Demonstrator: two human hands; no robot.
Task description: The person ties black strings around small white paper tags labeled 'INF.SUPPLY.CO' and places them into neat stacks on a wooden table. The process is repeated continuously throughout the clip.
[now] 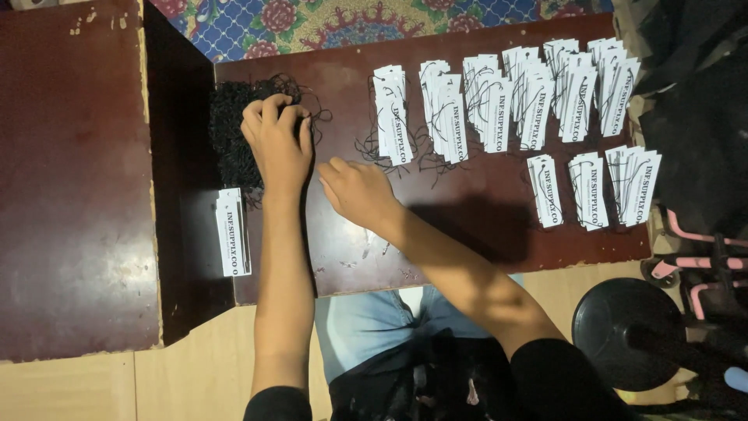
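Our left hand (274, 136) curls its fingers into the pile of black strings (234, 132) at the table's (467, 226) left end, gripping some. Our right hand (357, 191) rests just beside it, fingers loosely bent; whether it holds anything we cannot tell. Beyond it lie rows of white tags (514, 97); one small stack of tags (232, 231) sits left of our left wrist.
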